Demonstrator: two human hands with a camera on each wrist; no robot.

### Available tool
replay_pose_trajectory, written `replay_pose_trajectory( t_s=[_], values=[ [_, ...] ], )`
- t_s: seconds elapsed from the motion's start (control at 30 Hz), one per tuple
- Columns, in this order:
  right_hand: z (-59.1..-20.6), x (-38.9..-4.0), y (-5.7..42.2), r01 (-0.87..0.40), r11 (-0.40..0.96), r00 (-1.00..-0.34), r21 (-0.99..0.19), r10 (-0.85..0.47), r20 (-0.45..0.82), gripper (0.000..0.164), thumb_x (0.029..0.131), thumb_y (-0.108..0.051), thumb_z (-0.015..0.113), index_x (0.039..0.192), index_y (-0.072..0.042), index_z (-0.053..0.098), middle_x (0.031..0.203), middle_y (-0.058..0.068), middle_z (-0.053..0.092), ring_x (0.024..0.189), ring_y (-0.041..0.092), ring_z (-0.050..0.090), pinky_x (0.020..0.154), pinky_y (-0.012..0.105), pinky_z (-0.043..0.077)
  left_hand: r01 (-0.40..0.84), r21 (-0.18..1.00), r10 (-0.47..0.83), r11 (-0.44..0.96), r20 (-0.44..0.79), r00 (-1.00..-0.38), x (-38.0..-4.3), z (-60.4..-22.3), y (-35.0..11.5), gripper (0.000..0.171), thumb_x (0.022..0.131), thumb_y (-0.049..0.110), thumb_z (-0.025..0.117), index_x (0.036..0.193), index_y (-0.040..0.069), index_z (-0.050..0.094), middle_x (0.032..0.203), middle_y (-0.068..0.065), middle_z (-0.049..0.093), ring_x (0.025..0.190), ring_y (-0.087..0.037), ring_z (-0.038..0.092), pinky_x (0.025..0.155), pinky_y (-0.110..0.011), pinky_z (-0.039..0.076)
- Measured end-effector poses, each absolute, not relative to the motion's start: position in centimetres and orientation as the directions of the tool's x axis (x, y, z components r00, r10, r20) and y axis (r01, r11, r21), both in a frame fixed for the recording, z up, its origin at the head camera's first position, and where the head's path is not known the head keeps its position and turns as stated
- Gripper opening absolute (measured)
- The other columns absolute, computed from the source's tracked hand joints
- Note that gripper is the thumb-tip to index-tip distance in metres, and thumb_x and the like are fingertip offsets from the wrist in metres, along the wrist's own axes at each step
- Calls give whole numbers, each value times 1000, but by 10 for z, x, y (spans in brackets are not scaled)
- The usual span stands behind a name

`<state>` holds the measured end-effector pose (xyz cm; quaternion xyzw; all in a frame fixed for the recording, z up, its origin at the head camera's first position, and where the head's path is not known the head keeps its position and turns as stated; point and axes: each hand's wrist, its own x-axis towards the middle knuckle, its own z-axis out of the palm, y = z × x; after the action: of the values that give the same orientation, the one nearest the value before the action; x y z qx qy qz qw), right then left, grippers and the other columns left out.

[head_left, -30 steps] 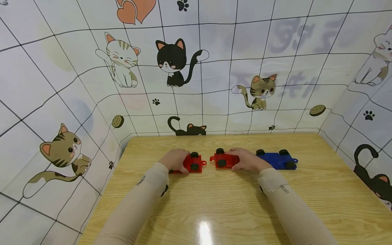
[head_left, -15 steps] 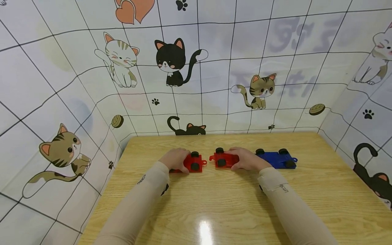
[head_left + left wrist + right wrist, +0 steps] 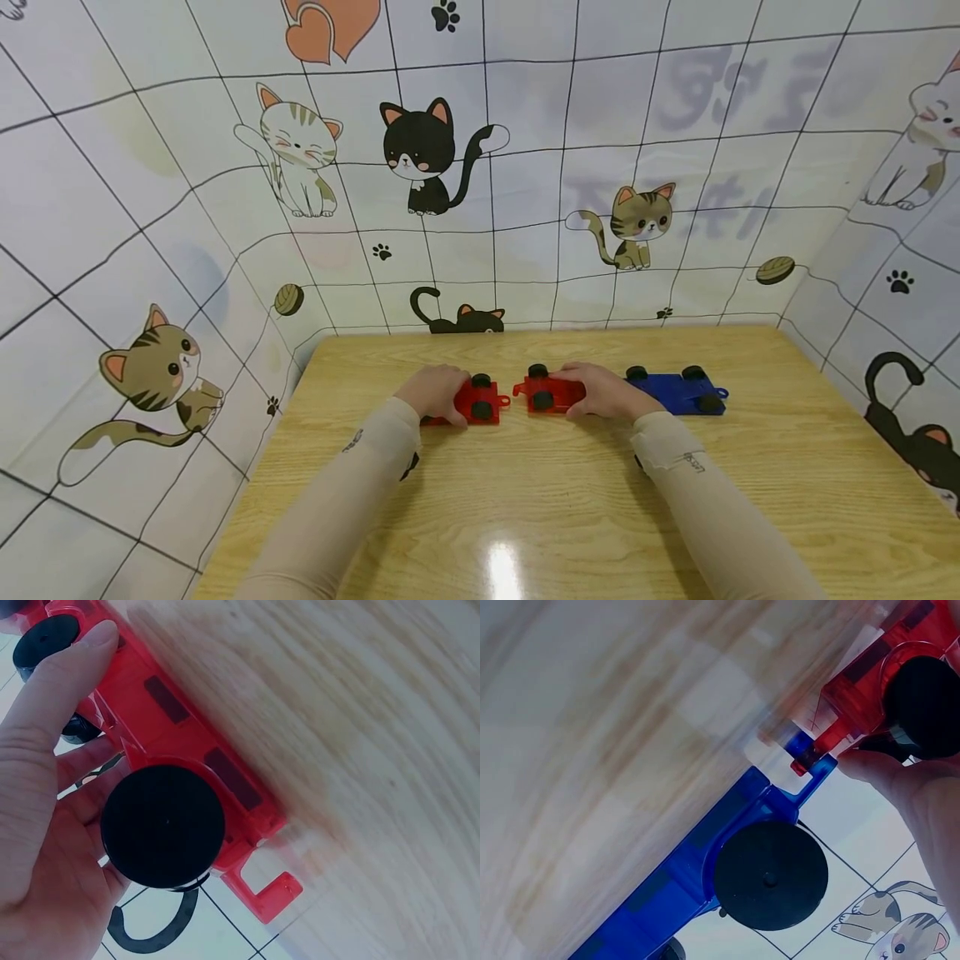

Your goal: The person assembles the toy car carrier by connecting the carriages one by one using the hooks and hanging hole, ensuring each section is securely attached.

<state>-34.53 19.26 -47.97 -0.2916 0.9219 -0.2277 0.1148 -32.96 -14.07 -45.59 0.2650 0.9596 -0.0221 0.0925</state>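
My left hand [image 3: 437,394] grips a red toy train wagon base [image 3: 486,408] by its sides, thumb on the near side. The base lies wheels up on the wooden table, a small ring at its right end and a hook [image 3: 274,896] at its other end. My right hand [image 3: 603,392] holds a second red base [image 3: 551,394], also wheels up, its hook pointing left towards that ring across a narrow gap. Behind the right hand lies a blue base [image 3: 667,392] with black wheels. In the right wrist view its hook [image 3: 817,776] overlaps the red coupling [image 3: 832,739].
The wooden table [image 3: 525,500] ends at the back against a white cloth wall [image 3: 525,275] printed with cats and grid lines. More of this cloth rises on the left and right. Beige sleeves cover both forearms.
My left hand has slid slightly right with its red base, narrowing the gap between ring and hook. The right hand and its base stay put.
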Motion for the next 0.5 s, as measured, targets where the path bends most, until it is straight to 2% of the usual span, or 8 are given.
replay_pose_trajectory(
  t_s=[0.23, 0.5],
  values=[
    [-480, -345, 192, -471, 730, -807, -496, -583, -92, 72, 84, -18, 85, 149, -10, 53, 153, 23, 43, 140, 46, 39, 111, 60, 34, 508, -8, 498, 861, -179, -848, -330, -459, -136, 73, 75, 50, 87, 131, 10, 62, 115, -1, 68, 99, -17, 60, 92, -36, 50],
    [-480, -346, 193, -480, 728, -803, -490, -589, -88, 72, 84, -18, 85, 148, -9, 54, 152, 24, 44, 139, 47, 40, 111, 61, 35, 504, -7, 495, 864, -182, -850, -332, -460, -136, 76, 75, 51, 87, 133, 10, 61, 120, -3, 68, 105, -20, 61, 96, -38, 49]
  ],
)
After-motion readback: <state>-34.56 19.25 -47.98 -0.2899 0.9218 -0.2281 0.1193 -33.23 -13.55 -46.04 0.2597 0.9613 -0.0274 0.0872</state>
